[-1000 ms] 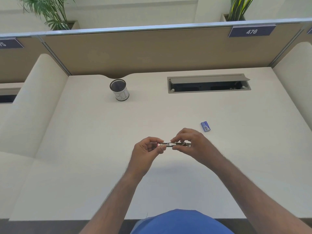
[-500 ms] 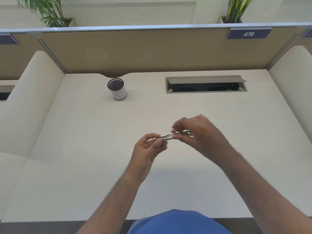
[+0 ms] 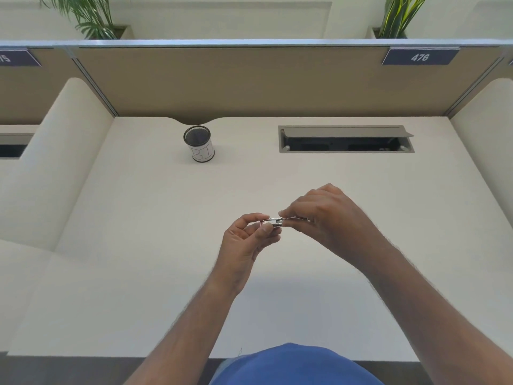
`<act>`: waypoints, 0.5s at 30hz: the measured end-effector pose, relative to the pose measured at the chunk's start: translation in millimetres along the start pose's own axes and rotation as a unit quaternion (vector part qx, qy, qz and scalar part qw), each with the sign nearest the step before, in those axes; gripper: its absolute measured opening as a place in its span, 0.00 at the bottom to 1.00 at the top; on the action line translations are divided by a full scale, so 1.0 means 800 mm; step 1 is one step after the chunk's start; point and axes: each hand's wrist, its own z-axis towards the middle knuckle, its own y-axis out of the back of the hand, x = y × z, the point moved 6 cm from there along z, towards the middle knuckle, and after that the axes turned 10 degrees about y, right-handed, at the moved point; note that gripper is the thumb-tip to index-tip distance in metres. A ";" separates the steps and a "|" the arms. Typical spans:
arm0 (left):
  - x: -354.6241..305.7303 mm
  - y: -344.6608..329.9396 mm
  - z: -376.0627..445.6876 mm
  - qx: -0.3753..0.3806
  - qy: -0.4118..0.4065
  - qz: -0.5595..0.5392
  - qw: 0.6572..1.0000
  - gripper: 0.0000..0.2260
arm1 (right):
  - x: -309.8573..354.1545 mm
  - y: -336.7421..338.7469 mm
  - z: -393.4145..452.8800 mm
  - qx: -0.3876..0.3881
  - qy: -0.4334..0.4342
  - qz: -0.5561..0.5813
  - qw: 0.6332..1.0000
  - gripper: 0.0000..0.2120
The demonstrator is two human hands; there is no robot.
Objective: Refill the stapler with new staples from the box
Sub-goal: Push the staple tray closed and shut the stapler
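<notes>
Head view: small silver metal stapler (image 3: 273, 222) held above the pale desk (image 3: 138, 245), pinched at one end by the left hand (image 3: 249, 240), its other end in the right hand (image 3: 324, 218) grip. Loading appears mid-way, though whether staples are seated cannot be told; closing the stapler likely remains.

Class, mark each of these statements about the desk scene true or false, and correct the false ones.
1. Both hands hold the stapler above the desk. True.
2. The mesh pen cup lies tipped on its side. False: it stands upright.
3. The sign on the partition reads 476. True.
4. The left hand rests flat on the desk. False: its fingers pinch the stapler's end.
5. The right hand grips the stapler from the other end. True.
</notes>
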 end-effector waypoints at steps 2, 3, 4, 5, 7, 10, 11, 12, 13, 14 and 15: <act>-0.008 -0.002 -0.003 -0.010 -0.013 0.028 0.999 0.17 | -0.003 -0.005 -0.004 0.002 -0.003 0.005 1.000 0.04; -0.011 -0.003 -0.004 -0.015 -0.019 0.042 0.999 0.17 | -0.004 -0.007 -0.006 0.005 -0.006 0.008 1.000 0.04; -0.015 -0.003 -0.005 -0.022 -0.023 0.057 0.998 0.17 | -0.005 -0.010 -0.008 0.006 -0.008 0.010 1.000 0.04; -0.019 -0.005 -0.006 -0.027 -0.028 0.072 0.997 0.15 | -0.006 -0.012 -0.010 0.006 -0.011 0.010 1.000 0.04; -0.026 -0.007 -0.007 -0.035 -0.037 0.101 0.994 0.11 | -0.008 -0.018 -0.014 0.006 -0.018 0.010 1.000 0.05; -0.033 -0.009 -0.006 -0.047 -0.049 0.137 0.988 0.07 | -0.012 -0.027 -0.021 0.013 -0.025 0.003 1.000 0.09; -0.034 -0.009 -0.005 -0.052 -0.051 0.146 0.987 0.06 | -0.014 -0.029 -0.023 0.015 -0.024 -0.001 1.000 0.11; -0.034 -0.008 -0.005 -0.056 -0.051 0.155 0.985 0.05 | -0.015 -0.032 -0.026 0.017 -0.025 -0.002 1.000 0.12; -0.034 -0.007 -0.005 -0.060 -0.051 0.160 0.984 0.05 | -0.017 -0.035 -0.028 0.020 -0.028 -0.001 0.999 0.13; -0.033 -0.006 -0.006 -0.063 -0.052 0.161 0.984 0.05 | -0.020 -0.039 -0.031 0.025 -0.037 0.001 0.999 0.15; -0.033 -0.005 -0.005 -0.067 -0.053 0.160 0.983 0.05 | -0.025 -0.044 -0.034 0.034 -0.051 0.004 0.998 0.18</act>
